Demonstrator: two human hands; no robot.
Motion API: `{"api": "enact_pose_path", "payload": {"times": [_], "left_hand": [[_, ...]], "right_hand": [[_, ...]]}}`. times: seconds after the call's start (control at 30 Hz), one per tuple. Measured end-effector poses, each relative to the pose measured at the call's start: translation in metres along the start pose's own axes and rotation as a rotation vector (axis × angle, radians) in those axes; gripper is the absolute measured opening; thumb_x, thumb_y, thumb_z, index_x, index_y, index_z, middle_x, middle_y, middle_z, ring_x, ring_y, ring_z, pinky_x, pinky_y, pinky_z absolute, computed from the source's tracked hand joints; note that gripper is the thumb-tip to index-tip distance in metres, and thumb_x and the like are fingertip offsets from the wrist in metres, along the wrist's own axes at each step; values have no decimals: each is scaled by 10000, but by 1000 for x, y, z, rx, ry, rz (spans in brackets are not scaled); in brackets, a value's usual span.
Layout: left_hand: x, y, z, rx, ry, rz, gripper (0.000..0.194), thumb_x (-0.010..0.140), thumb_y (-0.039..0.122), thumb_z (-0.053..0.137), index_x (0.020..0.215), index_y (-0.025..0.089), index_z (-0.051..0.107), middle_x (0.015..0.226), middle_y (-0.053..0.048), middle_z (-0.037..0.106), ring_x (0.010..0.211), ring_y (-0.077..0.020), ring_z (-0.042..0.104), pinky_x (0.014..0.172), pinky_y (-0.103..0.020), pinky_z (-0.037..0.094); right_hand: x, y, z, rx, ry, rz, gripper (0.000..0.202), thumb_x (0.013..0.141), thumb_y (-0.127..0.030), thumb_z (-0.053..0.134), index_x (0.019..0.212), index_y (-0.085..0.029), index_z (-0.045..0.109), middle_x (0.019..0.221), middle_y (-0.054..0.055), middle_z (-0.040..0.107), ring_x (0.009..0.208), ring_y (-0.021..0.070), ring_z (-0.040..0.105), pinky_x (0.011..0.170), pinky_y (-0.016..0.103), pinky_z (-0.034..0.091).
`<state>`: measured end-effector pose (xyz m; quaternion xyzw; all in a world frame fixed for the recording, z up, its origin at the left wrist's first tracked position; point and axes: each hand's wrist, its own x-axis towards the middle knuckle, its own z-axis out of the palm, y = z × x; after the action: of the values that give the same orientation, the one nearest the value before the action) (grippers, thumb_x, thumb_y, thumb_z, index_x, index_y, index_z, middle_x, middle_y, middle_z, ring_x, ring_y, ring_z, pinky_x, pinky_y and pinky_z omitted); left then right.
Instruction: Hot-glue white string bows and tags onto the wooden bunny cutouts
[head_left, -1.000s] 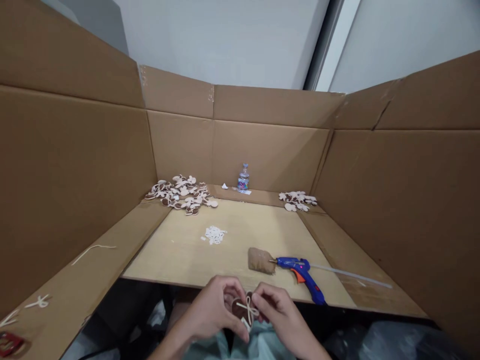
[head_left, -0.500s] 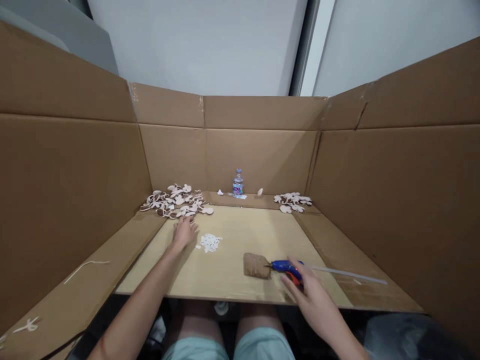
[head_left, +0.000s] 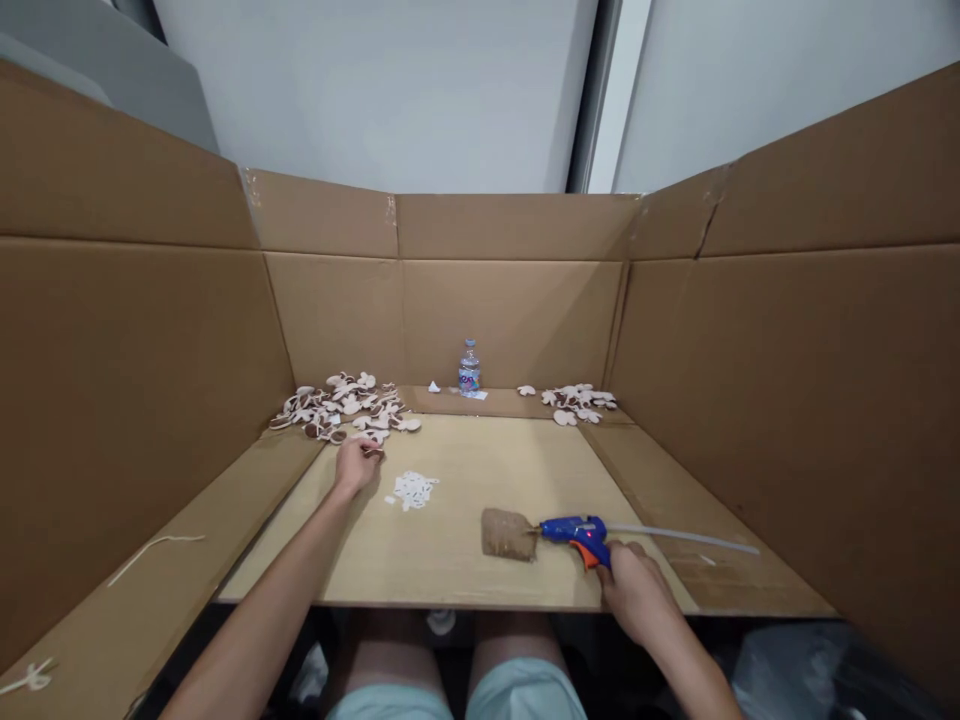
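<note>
At the front edge of the large pile of flat, pale-and-brown cutout pieces (head_left: pixel 349 400), my left hand (head_left: pixel 357 466) is closed in a pinch. A thin piece, mostly hidden by the fingers, shows at its fingertips. My right hand (head_left: pixel 636 592) wraps round the handle of a blue hot glue gun (head_left: pixel 574 530) with an orange trigger. A clear glue stick (head_left: pixel 686 539) sticks out of its back. The nozzle rests at a brown, glue-stained pad (head_left: pixel 508 534) on the board. Between the hands lies a heap of small white tags (head_left: pixel 415 490).
Cardboard walls (head_left: pixel 510 300) enclose the pale board (head_left: pixel 435 570) on three sides. A small water bottle (head_left: pixel 469 368) stands at the back. A smaller pile of cutouts (head_left: pixel 577 402) lies back right, with a single cutout (head_left: pixel 526 390) beside it. Pale cord (head_left: pixel 154 550) lies at left.
My right hand, open beside the glue gun before, has closed round its handle. The left hand has drawn slightly back from the pile. The lone cutout at the back now lies flat.
</note>
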<state>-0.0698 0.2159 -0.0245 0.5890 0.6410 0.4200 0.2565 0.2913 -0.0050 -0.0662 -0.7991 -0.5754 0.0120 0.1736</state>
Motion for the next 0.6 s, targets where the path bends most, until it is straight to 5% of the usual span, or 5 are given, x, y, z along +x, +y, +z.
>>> {"api": "enact_pose_path", "payload": {"times": [0.2,0.3,0.43,0.6], "left_hand": [[-59,25,-5,-373,-26,23,274,745,288,724,938,135,604,1012,-90,681,906,-216,657,737,-311,520],[-100,38,-7,-519,-95,39,359,633,328,781,880,181,566,905,-80,726,860,-234,682,696,-293,507],[-154,50,-11,-648,-229,67,308,669,313,763,754,211,485,789,-22,718,800,-191,674,722,-278,491],[-194,61,-19,-549,-387,121,113,787,301,678,804,190,692,859,-45,722,882,-196,647,833,-276,466]], "right_hand": [[3,-7,-11,96,115,-39,276,849,-187,390,1017,-99,590,991,185,668,963,269,639,842,339,478],[-2,-14,-20,294,193,-63,220,844,-261,363,967,-168,519,907,143,683,856,259,665,764,351,506],[-14,-25,-30,465,177,-75,138,815,-348,379,879,-236,429,746,75,662,686,257,657,637,359,508],[-31,-39,-34,534,208,-111,284,828,-418,385,1010,-211,455,1002,125,663,914,263,655,774,373,516]]}}
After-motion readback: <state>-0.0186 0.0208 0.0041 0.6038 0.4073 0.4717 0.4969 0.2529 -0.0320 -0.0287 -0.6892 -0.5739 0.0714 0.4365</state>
